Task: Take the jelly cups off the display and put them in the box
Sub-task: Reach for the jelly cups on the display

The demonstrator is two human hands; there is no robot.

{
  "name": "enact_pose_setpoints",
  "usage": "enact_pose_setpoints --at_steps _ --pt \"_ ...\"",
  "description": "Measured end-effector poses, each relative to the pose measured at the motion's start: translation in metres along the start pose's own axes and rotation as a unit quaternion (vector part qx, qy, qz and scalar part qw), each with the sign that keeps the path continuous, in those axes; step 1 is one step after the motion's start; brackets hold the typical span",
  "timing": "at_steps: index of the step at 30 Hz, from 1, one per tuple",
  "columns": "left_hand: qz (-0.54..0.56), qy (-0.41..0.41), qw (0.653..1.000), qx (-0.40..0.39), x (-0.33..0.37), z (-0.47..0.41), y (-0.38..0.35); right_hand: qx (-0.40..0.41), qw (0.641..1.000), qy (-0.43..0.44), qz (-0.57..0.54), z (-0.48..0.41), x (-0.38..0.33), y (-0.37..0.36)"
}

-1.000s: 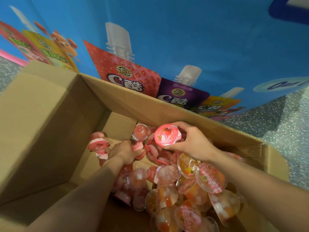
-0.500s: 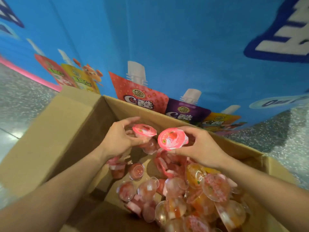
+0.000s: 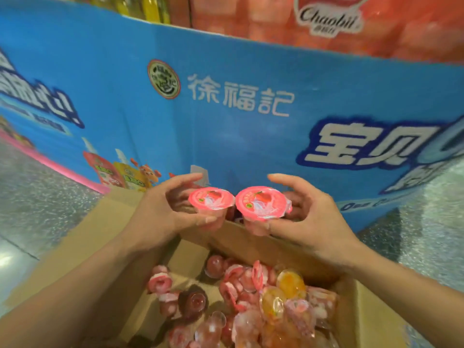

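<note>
Towering behind box [image 3: 251, 244], hands [image 3: 155, 217] [image 3: 313, 222], jelly cups [image 3: 212, 202] [image 3: 262, 204]: blue display [image 3: 226, 134].

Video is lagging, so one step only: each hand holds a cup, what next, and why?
Probably draw both nearer and down, then release: left hand grips the left cup, right hand the right cup, both over the box's far wall, beyond the pile.

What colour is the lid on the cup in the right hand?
The lid is pink with a fruit picture; head view shows it.
</note>
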State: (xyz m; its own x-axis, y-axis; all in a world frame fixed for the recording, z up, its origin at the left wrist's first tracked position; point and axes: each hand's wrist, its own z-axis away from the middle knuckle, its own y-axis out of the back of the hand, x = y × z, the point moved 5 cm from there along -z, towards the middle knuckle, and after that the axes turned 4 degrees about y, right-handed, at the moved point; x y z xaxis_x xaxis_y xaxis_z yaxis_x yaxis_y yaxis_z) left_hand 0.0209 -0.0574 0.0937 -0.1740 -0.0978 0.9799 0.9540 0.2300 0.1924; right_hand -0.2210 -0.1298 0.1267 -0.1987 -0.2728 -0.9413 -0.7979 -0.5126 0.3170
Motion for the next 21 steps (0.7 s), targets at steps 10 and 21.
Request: enact_pose_setpoints --at_steps 10,21 --pt "-0.011 -0.114 0.993 0.017 0.141 0.013 0.015 0.013 0.994 0.104 0.013 -0.002 -0.111 0.063" --pt "0.016 -0.266 0.964 0.011 0.304 -0.004 0.011 0.064 0.973 0.213 0.061 -0.017 -0.246 0.146"
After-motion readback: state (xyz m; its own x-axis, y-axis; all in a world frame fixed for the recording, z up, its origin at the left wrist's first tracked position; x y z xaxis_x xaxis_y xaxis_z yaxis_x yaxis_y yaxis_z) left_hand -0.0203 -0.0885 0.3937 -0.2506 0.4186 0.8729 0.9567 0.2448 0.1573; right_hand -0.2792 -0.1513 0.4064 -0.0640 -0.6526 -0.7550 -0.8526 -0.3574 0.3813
